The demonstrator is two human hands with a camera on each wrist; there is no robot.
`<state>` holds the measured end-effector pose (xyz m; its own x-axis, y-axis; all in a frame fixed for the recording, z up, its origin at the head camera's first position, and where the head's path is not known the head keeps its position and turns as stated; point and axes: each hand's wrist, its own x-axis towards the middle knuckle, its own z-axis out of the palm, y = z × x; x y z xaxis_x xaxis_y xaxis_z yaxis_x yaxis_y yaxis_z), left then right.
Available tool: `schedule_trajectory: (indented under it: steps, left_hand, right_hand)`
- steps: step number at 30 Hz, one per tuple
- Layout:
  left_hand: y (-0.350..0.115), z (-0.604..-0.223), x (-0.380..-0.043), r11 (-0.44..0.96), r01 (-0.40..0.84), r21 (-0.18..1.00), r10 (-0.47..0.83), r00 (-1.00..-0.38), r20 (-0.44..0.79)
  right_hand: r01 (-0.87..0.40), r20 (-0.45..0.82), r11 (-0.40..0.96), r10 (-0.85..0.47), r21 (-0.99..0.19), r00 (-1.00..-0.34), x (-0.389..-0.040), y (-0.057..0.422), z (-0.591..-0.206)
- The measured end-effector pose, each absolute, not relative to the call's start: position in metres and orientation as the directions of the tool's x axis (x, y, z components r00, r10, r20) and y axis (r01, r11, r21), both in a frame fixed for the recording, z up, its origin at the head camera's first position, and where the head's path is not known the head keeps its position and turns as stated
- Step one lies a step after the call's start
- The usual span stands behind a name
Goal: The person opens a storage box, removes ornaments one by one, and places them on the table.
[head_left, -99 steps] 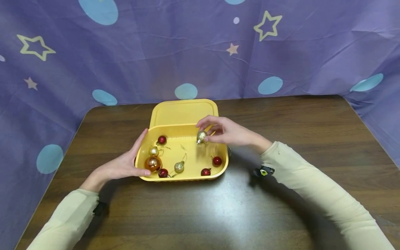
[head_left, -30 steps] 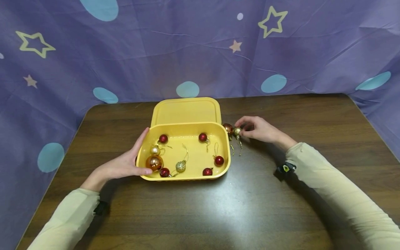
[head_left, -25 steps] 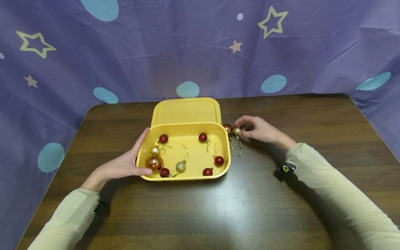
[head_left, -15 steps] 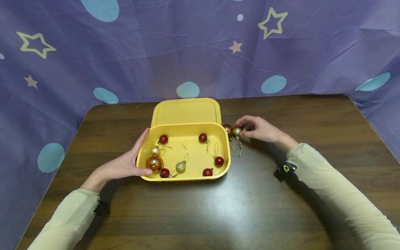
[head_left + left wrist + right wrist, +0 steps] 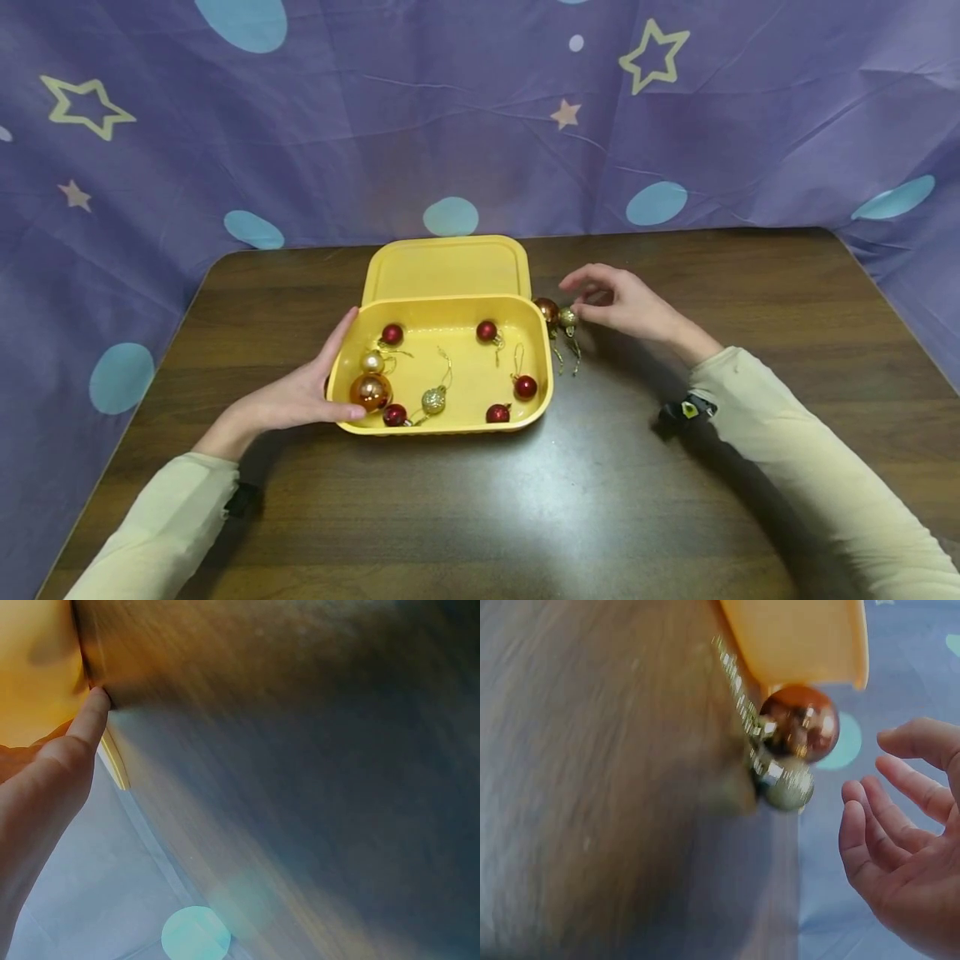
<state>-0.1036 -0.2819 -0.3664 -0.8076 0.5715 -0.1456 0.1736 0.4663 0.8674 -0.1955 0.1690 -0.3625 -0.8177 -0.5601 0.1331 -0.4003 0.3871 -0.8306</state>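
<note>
I see the left hand [image 5: 296, 396] grasping the box [image 5: 468, 364] by its left edge. The right hand [image 5: 626, 307], fingers free, hangs beside a gold ball [image 5: 568, 317].

Pale glare on tabletop [image 5: 562, 475]

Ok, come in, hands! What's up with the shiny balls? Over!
Left hand rests against yellow box. Right hand empty, beside glittery gold ball. That ball next to copper ball, outside box. Nothing visibly blocking.
</note>
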Motion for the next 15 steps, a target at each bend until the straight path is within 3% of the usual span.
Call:
schedule_trajectory:
  steps: [15]
  left_hand:
    - [-0.283,-0.366,-0.103,0.480,0.182,0.858,0.568,-0.810,-0.146]
  right_hand:
    - [-0.492,0.244,0.278,-0.609,-0.825,-0.754,-0.172,0.137,-0.345]
